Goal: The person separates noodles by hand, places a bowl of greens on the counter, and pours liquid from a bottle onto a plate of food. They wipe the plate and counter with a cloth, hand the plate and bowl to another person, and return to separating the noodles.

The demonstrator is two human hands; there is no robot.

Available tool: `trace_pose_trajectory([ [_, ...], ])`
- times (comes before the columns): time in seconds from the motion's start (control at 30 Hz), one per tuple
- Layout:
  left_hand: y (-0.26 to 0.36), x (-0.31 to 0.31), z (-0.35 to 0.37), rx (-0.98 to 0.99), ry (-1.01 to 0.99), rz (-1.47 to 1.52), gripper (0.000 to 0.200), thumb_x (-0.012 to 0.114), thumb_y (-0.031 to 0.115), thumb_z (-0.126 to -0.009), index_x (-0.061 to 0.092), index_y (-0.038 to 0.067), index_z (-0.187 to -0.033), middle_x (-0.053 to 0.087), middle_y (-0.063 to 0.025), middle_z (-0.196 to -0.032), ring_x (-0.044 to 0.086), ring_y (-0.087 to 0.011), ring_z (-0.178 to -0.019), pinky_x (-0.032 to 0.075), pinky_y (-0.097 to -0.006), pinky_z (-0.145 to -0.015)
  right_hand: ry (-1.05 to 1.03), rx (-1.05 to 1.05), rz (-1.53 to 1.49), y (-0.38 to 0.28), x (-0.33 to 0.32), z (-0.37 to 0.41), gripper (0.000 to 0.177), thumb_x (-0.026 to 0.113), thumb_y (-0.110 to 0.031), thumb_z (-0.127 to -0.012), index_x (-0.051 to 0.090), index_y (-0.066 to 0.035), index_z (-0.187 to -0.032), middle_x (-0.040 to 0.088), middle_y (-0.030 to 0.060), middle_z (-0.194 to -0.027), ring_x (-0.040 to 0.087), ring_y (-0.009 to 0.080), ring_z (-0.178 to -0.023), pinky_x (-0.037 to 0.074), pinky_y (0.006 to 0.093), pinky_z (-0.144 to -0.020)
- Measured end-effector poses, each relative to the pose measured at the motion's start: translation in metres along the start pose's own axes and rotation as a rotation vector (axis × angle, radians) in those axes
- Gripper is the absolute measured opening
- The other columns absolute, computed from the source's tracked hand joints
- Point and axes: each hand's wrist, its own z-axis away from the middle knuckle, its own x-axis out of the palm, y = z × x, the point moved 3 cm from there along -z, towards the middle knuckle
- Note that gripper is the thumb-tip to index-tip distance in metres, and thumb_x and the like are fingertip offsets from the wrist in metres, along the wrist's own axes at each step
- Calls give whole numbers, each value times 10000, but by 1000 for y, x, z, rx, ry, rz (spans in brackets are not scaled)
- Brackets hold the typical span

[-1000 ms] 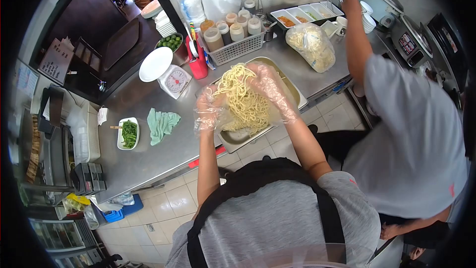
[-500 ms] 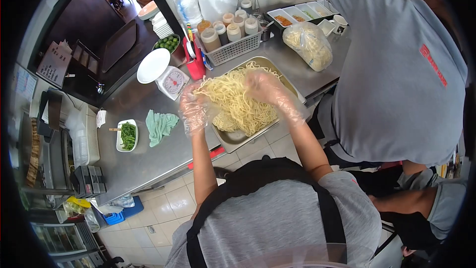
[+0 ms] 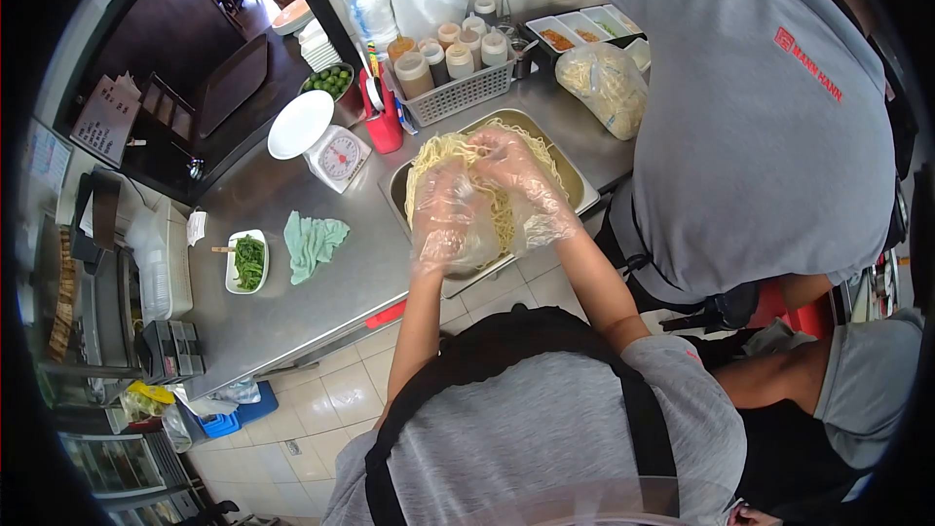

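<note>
Yellow noodles (image 3: 440, 148) lie heaped in a rectangular metal tray (image 3: 584, 197) at the counter's front edge. My left hand (image 3: 446, 203), in a clear plastic glove, is over the near left part of the heap with its fingers curled into the strands. Close beside it, my right hand (image 3: 513, 168), gloved too, has its fingers bent around noodles near the middle of the tray. Strands show between the two hands. The fingertips are partly hidden by noodles and glove plastic.
Left of the tray are a kitchen scale (image 3: 339, 158), a green cloth (image 3: 314, 245) and a dish of greens (image 3: 249, 263). Behind stands a basket of squeeze bottles (image 3: 458, 93). A bag of noodles (image 3: 604, 93) lies at right, near a co-worker in grey (image 3: 760, 136).
My left hand has moved right and inward from the tray's left side, close to my right hand. The spread, lifted noodles are now gathered under both hands. The co-worker has shifted slightly left.
</note>
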Motion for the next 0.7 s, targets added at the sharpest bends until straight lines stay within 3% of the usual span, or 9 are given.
trace_pose_trajectory([
  [0.1, -10, 14, -3, -69, 3, -209, 367, 665, 92, -708, 541, 73, -1052, 513, -187, -1050, 499, -374, -1007, 413, -422, -874, -48, -71, -64, 2, 5, 7, 276, 668, -64, -745, 590, -11, -1005, 613, 45, -981, 581, 111, -843, 477, 259, -732],
  [0.17, -17, 13, -2, -32, 94, -153, 281, 634, 57, -707, 529, 72, -967, 518, -156, -951, 525, -340, -903, 435, -398, -801, -30, -191, -90, 12, 1, 5, 334, 683, -72, -728, 581, -2, -1038, 622, 64, -993, 592, 137, -868, 477, 265, -759],
  [0.27, -28, 6, 3, -166, 52, 45, 260, 613, 44, -717, 549, 87, -965, 543, -113, -900, 550, -287, -838, 450, -354, -762, -120, 103, 681, -28, -19, 18, 451, 703, -99, -698, 551, 10, -1108, 617, 133, -994, 596, 180, -905, 469, 274, -794],
  [0.37, -41, 3, 1, -376, 13, 143, 220, 594, 37, -736, 590, 100, -946, 591, -70, -869, 574, -225, -777, 461, -321, -717, -132, 2, 815, 14, -6, 17, 451, 701, -154, -677, 570, 0, -1080, 612, 230, -998, 591, 361, -918, 473, 387, -843],
  [0.4, -70, 12, 2, -233, 35, 184, 233, 620, 62, -744, 616, 95, -975, 625, -73, -922, 599, -223, -816, 473, -331, -737, -77, -18, 825, 11, 0, 20, 432, 696, -144, -684, 571, 4, -1070, 621, 211, -968, 604, 333, -885, 483, 372, -817],
  [0.47, -68, 12, 0, -251, -32, 142, 260, 639, 86, -743, 623, 96, -1003, 630, -83, -965, 604, -234, -871, 473, -341, -772, 27, -59, 846, 6, 16, 28, 393, 688, -123, -698, 574, 12, -1050, 638, 175, -908, 630, 278, -820, 502, 343, -766],
  [0.57, -47, 6, -2, -152, -115, 60, 389, 674, 123, -736, 589, 69, -1112, 612, -138, -1061, 592, -264, -982, 462, -362, -845, 54, 227, -101, 17, 11, 29, 309, 663, -89, -730, 580, 26, -1005, 634, 110, -860, 624, 172, -724, 511, 285, -671],
  [0.6, -35, 4, -3, -146, -108, 35, 411, 677, 121, -736, 577, 60, -1129, 607, -148, -1068, 588, -269, -986, 460, -365, -849, -84, 84, -199, 16, 11, 19, 452, 719, -192, -754, 543, 35, -1103, 603, 44, -944, 588, 110, -826, 493, 253, -683],
  [0.7, -41, 19, 0, -211, -130, -73, 464, 683, 108, -732, 544, 37, -1169, 597, -157, -1078, 584, -267, -981, 460, -365, -848, -154, -50, -464, 15, 8, 22, 353, 717, -158, -761, 579, 3, -1043, 602, 30, -927, 578, 85, -790, 488, 232, -651],
])
